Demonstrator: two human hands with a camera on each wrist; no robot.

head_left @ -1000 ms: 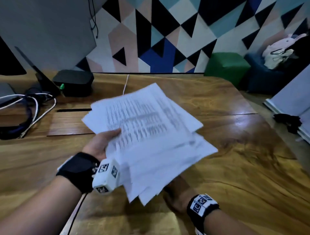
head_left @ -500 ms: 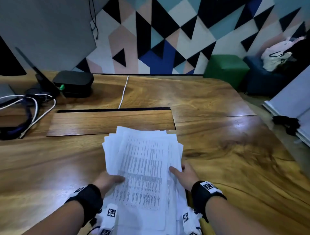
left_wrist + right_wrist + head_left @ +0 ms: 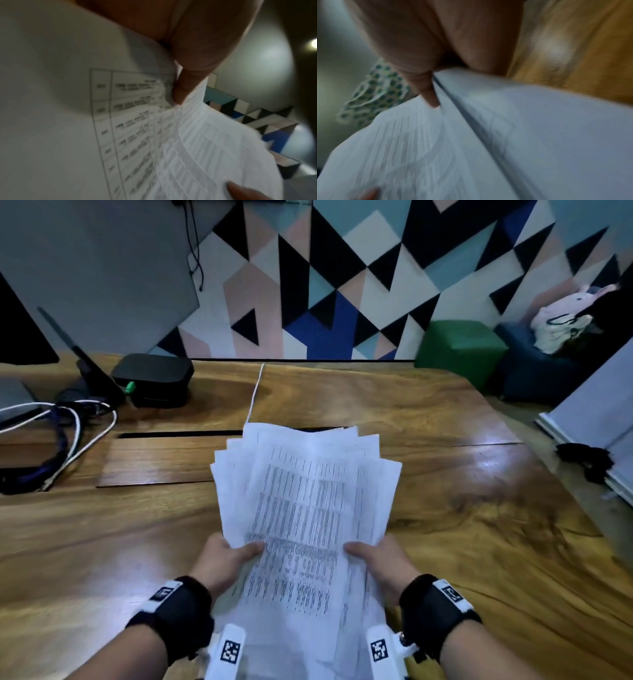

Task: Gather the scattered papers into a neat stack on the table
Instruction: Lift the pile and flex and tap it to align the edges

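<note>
A fanned bundle of white printed papers (image 3: 308, 501) is held up above the wooden table (image 3: 479, 542), its top edges uneven. My left hand (image 3: 226, 556) grips the bundle's left side with the thumb on top. My right hand (image 3: 380, 559) grips the right side the same way. In the left wrist view the thumb presses on the papers (image 3: 120, 121), which show a printed table. In the right wrist view the papers (image 3: 522, 135) run from under the thumb as layered sheets. The fingers beneath the bundle are hidden.
A black box (image 3: 154, 378) and a tangle of white and dark cables (image 3: 68, 433) lie at the table's back left. A white cable (image 3: 255, 392) runs down to a slot with an inset wooden panel (image 3: 161, 460). Green stool (image 3: 459, 347) and blue seat stand beyond the table's right corner.
One second ago the papers were held tilted in a loose spread. Both hands then brought them in front of me lengthwise, and now the bundle is raised higher with its far end up.
</note>
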